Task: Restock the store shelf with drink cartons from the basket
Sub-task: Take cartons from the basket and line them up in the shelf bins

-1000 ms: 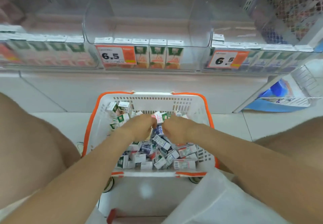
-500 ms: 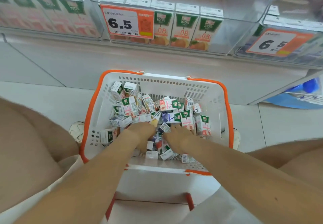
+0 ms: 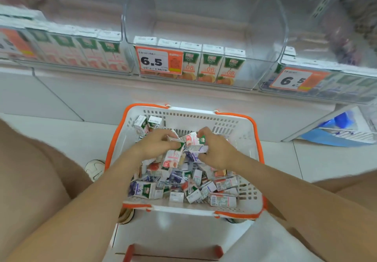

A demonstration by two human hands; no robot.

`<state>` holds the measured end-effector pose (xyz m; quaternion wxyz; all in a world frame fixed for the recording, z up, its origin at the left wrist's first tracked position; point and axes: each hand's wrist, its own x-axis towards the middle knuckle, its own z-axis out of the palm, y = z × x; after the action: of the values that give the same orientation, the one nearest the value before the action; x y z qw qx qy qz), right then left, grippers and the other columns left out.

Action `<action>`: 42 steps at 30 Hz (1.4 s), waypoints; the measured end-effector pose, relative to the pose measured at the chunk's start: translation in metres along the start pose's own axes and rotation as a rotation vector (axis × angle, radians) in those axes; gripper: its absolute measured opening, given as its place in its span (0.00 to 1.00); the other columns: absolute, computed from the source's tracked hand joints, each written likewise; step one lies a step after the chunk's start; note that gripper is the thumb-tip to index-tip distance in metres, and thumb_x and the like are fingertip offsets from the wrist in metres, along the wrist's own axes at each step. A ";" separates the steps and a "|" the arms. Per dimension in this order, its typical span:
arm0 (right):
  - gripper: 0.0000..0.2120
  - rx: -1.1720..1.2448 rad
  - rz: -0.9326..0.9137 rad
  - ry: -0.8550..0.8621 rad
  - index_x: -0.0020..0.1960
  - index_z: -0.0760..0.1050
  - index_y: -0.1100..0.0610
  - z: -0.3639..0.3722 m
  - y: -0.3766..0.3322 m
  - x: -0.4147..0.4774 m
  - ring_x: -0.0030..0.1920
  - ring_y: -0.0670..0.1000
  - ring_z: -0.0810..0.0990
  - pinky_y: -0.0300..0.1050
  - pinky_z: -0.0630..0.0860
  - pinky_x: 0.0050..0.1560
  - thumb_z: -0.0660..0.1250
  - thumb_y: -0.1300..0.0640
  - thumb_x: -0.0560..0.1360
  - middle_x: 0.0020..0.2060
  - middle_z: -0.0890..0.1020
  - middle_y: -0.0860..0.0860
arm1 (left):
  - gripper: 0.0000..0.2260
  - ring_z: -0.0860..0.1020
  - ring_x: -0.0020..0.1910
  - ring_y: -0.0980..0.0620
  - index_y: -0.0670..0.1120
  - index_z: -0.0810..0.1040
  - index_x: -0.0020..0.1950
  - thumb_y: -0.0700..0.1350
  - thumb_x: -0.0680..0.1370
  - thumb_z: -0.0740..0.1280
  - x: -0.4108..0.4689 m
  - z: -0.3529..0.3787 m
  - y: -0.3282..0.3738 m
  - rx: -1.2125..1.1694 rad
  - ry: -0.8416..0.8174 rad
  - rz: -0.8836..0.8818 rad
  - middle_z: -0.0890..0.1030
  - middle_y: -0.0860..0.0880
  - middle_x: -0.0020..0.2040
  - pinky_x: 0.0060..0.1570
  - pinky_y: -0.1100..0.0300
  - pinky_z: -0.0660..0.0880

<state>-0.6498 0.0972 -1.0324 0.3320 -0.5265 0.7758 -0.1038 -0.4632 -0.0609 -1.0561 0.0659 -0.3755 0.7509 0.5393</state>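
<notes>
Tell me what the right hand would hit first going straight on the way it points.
Probably the left hand and its green-topped carton: the right hand, gripping a pink carton, points left at them across the basket; depth unclear.

An orange price tag (6.5) and a white shoe.

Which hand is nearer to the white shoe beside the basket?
Left. The left hand is in the basket, right of the shoe; the right hand is farther right, also in the basket.
</notes>
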 end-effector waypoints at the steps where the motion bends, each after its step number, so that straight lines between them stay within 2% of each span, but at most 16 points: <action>1: 0.21 0.019 0.018 0.035 0.65 0.70 0.53 -0.016 -0.007 -0.005 0.36 0.51 0.78 0.49 0.76 0.39 0.72 0.58 0.75 0.39 0.81 0.55 | 0.11 0.83 0.46 0.44 0.57 0.83 0.57 0.57 0.77 0.75 -0.004 -0.003 0.009 -0.062 0.036 0.019 0.85 0.45 0.50 0.52 0.52 0.78; 4: 0.16 0.105 0.027 0.126 0.60 0.77 0.52 -0.062 -0.024 -0.020 0.42 0.52 0.82 0.51 0.79 0.43 0.75 0.54 0.74 0.46 0.82 0.54 | 0.12 0.84 0.54 0.42 0.57 0.85 0.55 0.60 0.75 0.76 -0.023 -0.010 0.043 -0.231 0.109 0.078 0.86 0.45 0.54 0.58 0.46 0.79; 6: 0.16 0.171 0.026 0.180 0.60 0.78 0.51 -0.088 -0.034 -0.031 0.45 0.54 0.83 0.52 0.80 0.47 0.76 0.51 0.74 0.49 0.81 0.55 | 0.15 0.83 0.51 0.42 0.56 0.86 0.54 0.63 0.73 0.75 -0.034 -0.013 0.062 -0.307 0.139 0.101 0.85 0.43 0.53 0.53 0.44 0.79; 9: 0.19 0.222 0.001 0.266 0.62 0.78 0.50 -0.118 -0.049 -0.046 0.43 0.47 0.81 0.44 0.78 0.46 0.77 0.47 0.74 0.49 0.80 0.48 | 0.10 0.80 0.45 0.47 0.52 0.86 0.53 0.57 0.79 0.73 -0.050 -0.019 0.085 -0.368 0.172 0.162 0.85 0.46 0.46 0.48 0.50 0.74; 12: 0.19 0.311 -0.028 0.372 0.60 0.77 0.52 -0.137 -0.063 -0.055 0.41 0.47 0.83 0.49 0.80 0.46 0.78 0.46 0.74 0.46 0.84 0.48 | 0.07 0.83 0.42 0.47 0.50 0.86 0.53 0.52 0.81 0.72 -0.063 -0.021 0.109 -0.429 0.222 0.187 0.86 0.42 0.47 0.45 0.51 0.77; 16: 0.14 0.101 -0.141 0.584 0.56 0.80 0.52 -0.167 -0.077 -0.072 0.41 0.45 0.81 0.47 0.78 0.45 0.71 0.43 0.79 0.44 0.85 0.47 | 0.06 0.86 0.47 0.48 0.50 0.86 0.54 0.50 0.81 0.72 -0.072 -0.021 0.149 -0.432 0.292 0.295 0.88 0.47 0.49 0.47 0.53 0.81; 18: 0.16 -0.031 -0.179 0.666 0.60 0.80 0.51 -0.185 -0.078 -0.080 0.40 0.49 0.80 0.48 0.76 0.44 0.66 0.41 0.81 0.45 0.85 0.48 | 0.07 0.86 0.51 0.50 0.52 0.85 0.57 0.50 0.80 0.73 -0.072 -0.019 0.172 -0.410 0.325 0.389 0.88 0.50 0.52 0.52 0.52 0.81; 20: 0.17 -0.154 -0.176 0.758 0.62 0.77 0.51 -0.205 -0.073 -0.087 0.44 0.55 0.80 0.51 0.77 0.45 0.62 0.40 0.82 0.47 0.85 0.51 | 0.11 0.86 0.51 0.53 0.53 0.82 0.60 0.52 0.79 0.75 -0.068 -0.015 0.198 -0.386 0.396 0.438 0.87 0.52 0.51 0.53 0.53 0.82; 23: 0.16 -0.167 -0.177 0.936 0.61 0.76 0.52 -0.240 -0.058 -0.097 0.49 0.59 0.80 0.55 0.76 0.46 0.60 0.42 0.84 0.49 0.84 0.53 | 0.11 0.87 0.45 0.52 0.50 0.81 0.57 0.52 0.79 0.75 -0.059 -0.008 0.235 -0.401 0.491 0.485 0.87 0.53 0.43 0.49 0.51 0.82; 26: 0.15 -0.172 -0.145 1.082 0.65 0.74 0.54 -0.280 -0.027 -0.097 0.51 0.63 0.78 0.56 0.74 0.48 0.60 0.47 0.85 0.52 0.81 0.58 | 0.11 0.86 0.45 0.49 0.54 0.81 0.54 0.57 0.77 0.74 -0.045 -0.003 0.262 -0.244 0.531 0.565 0.86 0.52 0.45 0.47 0.45 0.83; 28: 0.15 -0.206 -0.074 1.043 0.69 0.73 0.53 -0.300 0.000 -0.092 0.50 0.64 0.76 0.55 0.73 0.49 0.62 0.50 0.85 0.55 0.76 0.59 | 0.09 0.84 0.47 0.53 0.57 0.79 0.56 0.56 0.79 0.73 -0.036 0.002 0.274 -0.107 0.554 0.610 0.85 0.54 0.48 0.47 0.48 0.82; 31: 0.17 -0.250 0.038 0.898 0.72 0.73 0.51 -0.312 0.040 -0.078 0.50 0.65 0.76 0.53 0.72 0.48 0.65 0.54 0.85 0.58 0.73 0.61 | 0.07 0.80 0.50 0.59 0.57 0.78 0.58 0.53 0.81 0.71 -0.022 0.010 0.286 0.009 0.575 0.655 0.83 0.56 0.51 0.46 0.59 0.78; 33: 0.18 -0.259 0.079 0.780 0.73 0.74 0.52 -0.312 0.058 -0.067 0.56 0.66 0.77 0.52 0.73 0.50 0.66 0.55 0.84 0.62 0.75 0.63 | 0.07 0.79 0.50 0.58 0.57 0.79 0.59 0.53 0.81 0.70 -0.014 0.015 0.289 0.009 0.557 0.642 0.82 0.56 0.52 0.47 0.59 0.77; 36: 0.20 -0.243 0.062 0.577 0.73 0.76 0.54 -0.312 0.068 -0.055 0.69 0.62 0.77 0.54 0.74 0.67 0.69 0.54 0.82 0.69 0.78 0.59 | 0.09 0.79 0.50 0.57 0.56 0.80 0.61 0.53 0.82 0.70 -0.004 0.020 0.288 0.054 0.545 0.623 0.81 0.55 0.52 0.49 0.59 0.75; 38: 0.20 -0.241 0.064 0.473 0.74 0.76 0.53 -0.313 0.071 -0.050 0.71 0.58 0.76 0.53 0.73 0.71 0.68 0.54 0.82 0.71 0.78 0.55 | 0.11 0.79 0.52 0.56 0.53 0.80 0.63 0.53 0.82 0.70 -0.002 0.022 0.286 0.082 0.543 0.628 0.81 0.54 0.53 0.52 0.56 0.76; 42: 0.20 -0.240 0.095 0.339 0.74 0.76 0.51 -0.311 0.070 -0.043 0.69 0.58 0.77 0.48 0.72 0.68 0.61 0.60 0.84 0.72 0.77 0.53 | 0.12 0.79 0.53 0.56 0.52 0.81 0.64 0.52 0.82 0.71 0.000 0.022 0.286 0.049 0.525 0.604 0.83 0.55 0.54 0.55 0.55 0.77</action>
<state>-0.8866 0.1064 -0.8155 0.1360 -0.5001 0.8513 -0.0819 -0.6511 -0.0031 -0.8477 -0.2805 -0.2613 0.8315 0.4021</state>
